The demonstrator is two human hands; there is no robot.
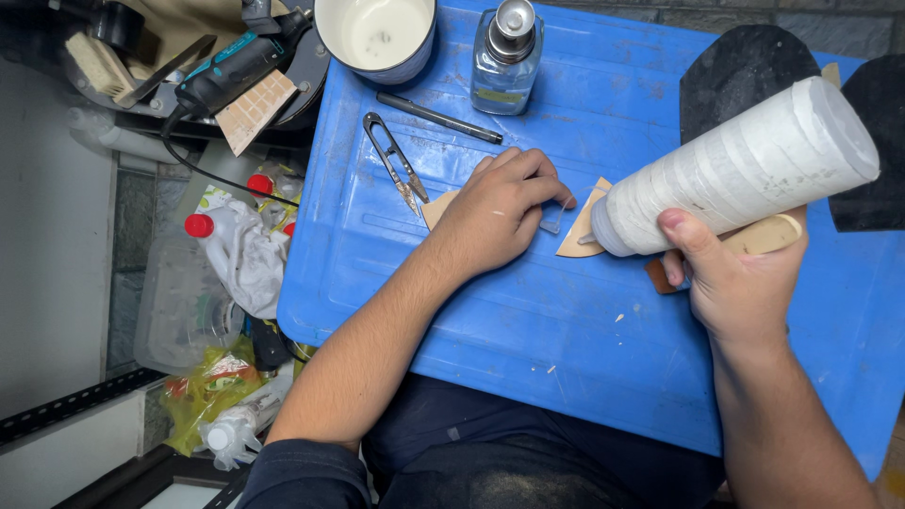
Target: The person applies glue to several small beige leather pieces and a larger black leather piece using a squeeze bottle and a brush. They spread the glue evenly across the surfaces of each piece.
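My left hand [495, 212] lies flat on the blue plastic lid [528, 320], fingers pressing down a tan leather piece [575, 236] with a small clear patch beside the fingertips. My right hand [731, 278] grips a white squeeze bottle [745, 170] held on its side, its nozzle end pointing left at the tan piece. A second tan strip [768, 236] and a brown scrap [657, 276] show under the bottle by my right hand.
Thread snips [394, 160], a black pen [438, 118], a clear glass bottle with metal cap [504, 57] and a white cup [375, 36] sit at the lid's far side. Black sole-shaped pieces [745, 66] lie at right. A rotary tool [231, 71] and plastic bottles clutter the left.
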